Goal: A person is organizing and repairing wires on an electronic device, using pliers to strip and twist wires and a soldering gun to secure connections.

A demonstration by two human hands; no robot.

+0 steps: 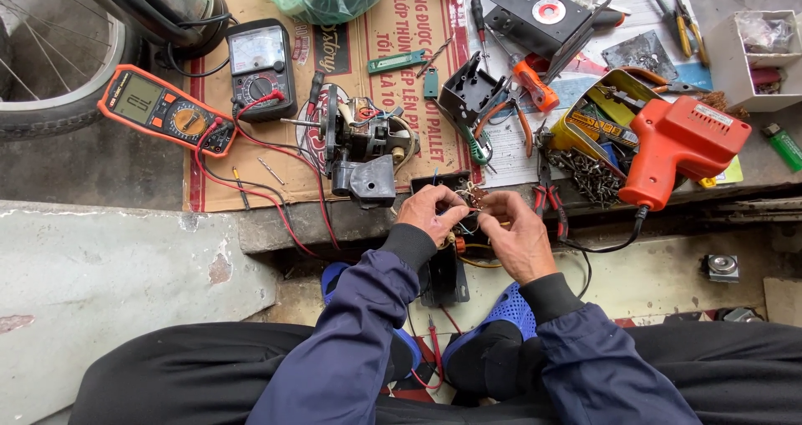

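Observation:
My left hand (430, 214) and my right hand (516, 235) meet over a small bundle of thin wires (474, 198) that rises from a black plastic housing (444, 276) between my feet. Fingertips of both hands pinch the wire ends, close together. An orange part (459, 244) sits under my left palm. Just beyond the hands lies a small electric motor (361, 145) with a black bracket, on a sheet of cardboard (276, 179).
An orange multimeter (165, 111) and a black analogue meter (261, 68) with red and black leads lie at left. An orange soldering gun (678, 145), a tin of tools (597, 124), screwdrivers, pliers (549, 198) and a white box (756, 58) are at right. A bicycle wheel (50, 66) is at far left.

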